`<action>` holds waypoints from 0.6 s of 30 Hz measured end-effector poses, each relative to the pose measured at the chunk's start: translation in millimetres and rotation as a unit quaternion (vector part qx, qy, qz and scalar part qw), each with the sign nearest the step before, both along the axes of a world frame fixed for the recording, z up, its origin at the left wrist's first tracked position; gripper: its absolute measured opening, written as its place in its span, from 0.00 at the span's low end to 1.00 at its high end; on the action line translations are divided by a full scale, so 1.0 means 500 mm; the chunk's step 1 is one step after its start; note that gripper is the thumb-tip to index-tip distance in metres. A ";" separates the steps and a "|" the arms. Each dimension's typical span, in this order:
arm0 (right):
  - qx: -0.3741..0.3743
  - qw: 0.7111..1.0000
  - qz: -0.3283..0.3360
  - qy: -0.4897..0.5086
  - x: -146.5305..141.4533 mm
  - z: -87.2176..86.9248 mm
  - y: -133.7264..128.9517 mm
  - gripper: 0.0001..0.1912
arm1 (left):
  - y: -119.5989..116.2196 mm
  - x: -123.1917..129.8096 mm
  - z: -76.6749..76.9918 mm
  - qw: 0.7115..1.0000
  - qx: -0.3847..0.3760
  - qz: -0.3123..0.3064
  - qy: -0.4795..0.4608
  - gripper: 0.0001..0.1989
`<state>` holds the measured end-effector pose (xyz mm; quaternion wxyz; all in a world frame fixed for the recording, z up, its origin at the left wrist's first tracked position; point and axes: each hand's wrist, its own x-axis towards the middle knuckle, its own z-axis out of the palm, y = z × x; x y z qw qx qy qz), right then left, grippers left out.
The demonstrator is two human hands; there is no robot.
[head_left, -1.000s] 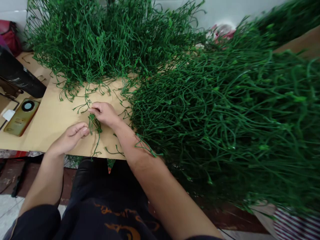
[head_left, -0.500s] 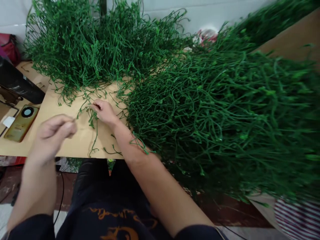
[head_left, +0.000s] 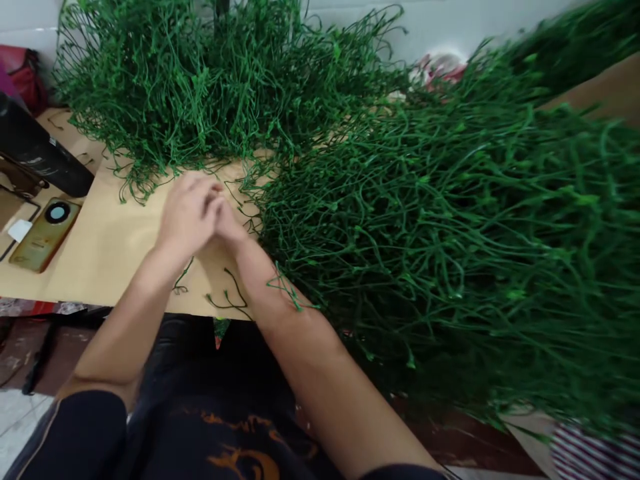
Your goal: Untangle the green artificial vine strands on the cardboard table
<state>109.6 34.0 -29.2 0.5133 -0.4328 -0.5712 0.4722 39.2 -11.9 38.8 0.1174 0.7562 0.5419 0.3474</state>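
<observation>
My left hand (head_left: 187,210) is over the table, fingers curled around and over the fingertips of my right hand (head_left: 229,223); the two touch. What my left fingers pinch is hidden. My right hand is closed, its fingertips mostly covered. From below the hands pokes the lower end of a thin green artificial stem (head_left: 184,275), which appears to hang from my right hand. Another forked green stem (head_left: 230,303) lies by my right forearm, and a loose sprig (head_left: 287,290) rests on that forearm.
A large heap of green stems (head_left: 400,220) fills the right side, with another bushy pile (head_left: 200,87) along the wall. On the left of the tan table (head_left: 105,247) are a phone (head_left: 45,237) and a black bottle (head_left: 43,150). A red bag (head_left: 24,77) sits behind.
My left hand has moved right and away from me, from apart to touching my right hand. The right hand has stayed nearly in place, and the stem bunch it held is now mostly covered.
</observation>
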 end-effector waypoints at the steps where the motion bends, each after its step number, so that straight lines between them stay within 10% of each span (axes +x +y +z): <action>1: 0.004 0.999 0.042 0.003 0.002 0.000 0.003 0.09 | 0.008 -0.034 -0.013 0.999 -0.006 0.040 0.000 0.06; 6: -0.022 0.990 0.131 0.037 0.010 -0.004 0.011 0.08 | 0.035 -0.119 -0.063 0.986 -0.058 0.124 -0.092 0.12; 11: -0.020 0.989 0.133 0.063 0.018 -0.007 0.006 0.06 | 0.036 -0.114 -0.085 0.941 -0.162 0.128 -0.268 0.08; 18: -0.041 0.980 0.168 0.097 0.020 0.000 -0.001 0.10 | 0.032 -0.116 -0.086 0.937 -0.178 0.110 -0.278 0.14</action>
